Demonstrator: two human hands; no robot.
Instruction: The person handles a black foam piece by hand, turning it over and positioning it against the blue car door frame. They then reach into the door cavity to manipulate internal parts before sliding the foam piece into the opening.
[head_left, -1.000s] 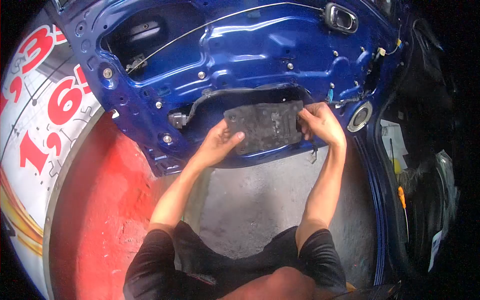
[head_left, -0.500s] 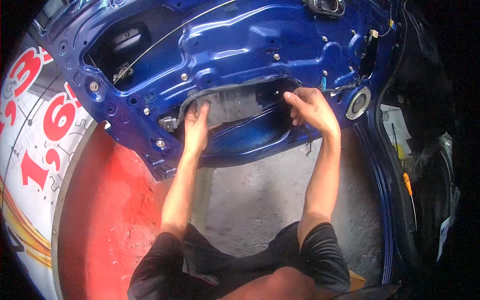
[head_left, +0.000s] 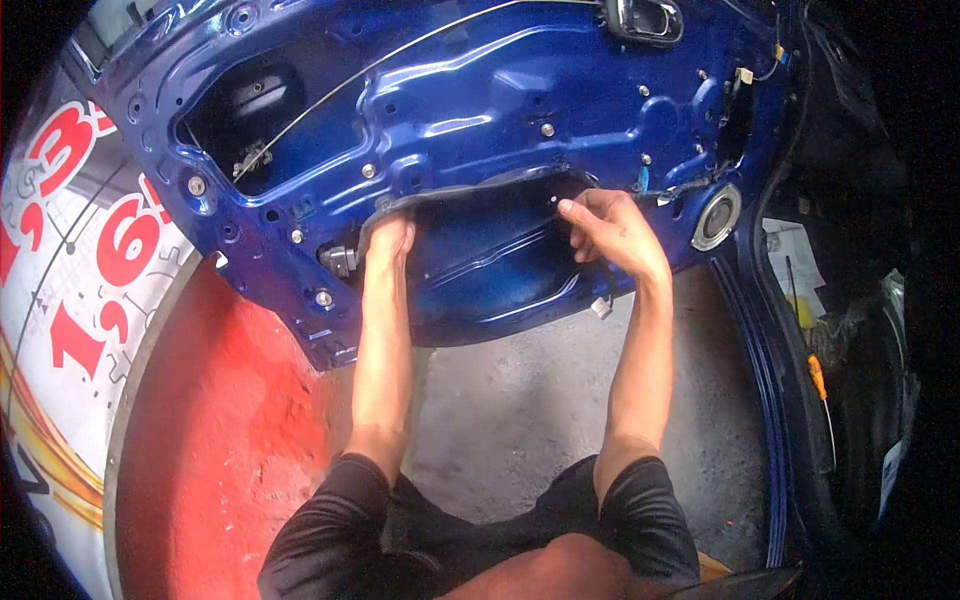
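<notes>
**Left hand reaches into the blue door while the right waits at the opening's far end**

The bare inner side of a blue car door (head_left: 470, 110) spans the upper part of the view, above both forearms. In its lower part is a wide, dark opening (head_left: 490, 230), topped by a strip of dark edging (head_left: 480, 187).

The left hand (head_left: 390, 236) is at the left end of this opening, its fingers passing out of sight behind the edging. How far it is open, and whether it has hold of anything, cannot be told. Just beside it, to the left, sits a grey connector (head_left: 343, 261).

The right hand (head_left: 606, 224) is at the opening's right end, fingers loosely curled and thumb stretched toward the left, its tip close to a small white spot (head_left: 553, 199). Whether anything is pinched in it cannot be made out. A pale plug (head_left: 601, 307) hangs below that hand, near the door's lower edge.

A thin cable (head_left: 375, 66) runs across the upper door, toward a handle (head_left: 643, 20) at the top. A round metal ring (head_left: 718, 214) sits to the right of the right hand. Farther right, an orange-handled screwdriver (head_left: 816, 378) lies in a dark area, below some pale papers (head_left: 792, 252). Red flooring (head_left: 220, 410) and grey flooring (head_left: 500, 430) show beneath.
</notes>
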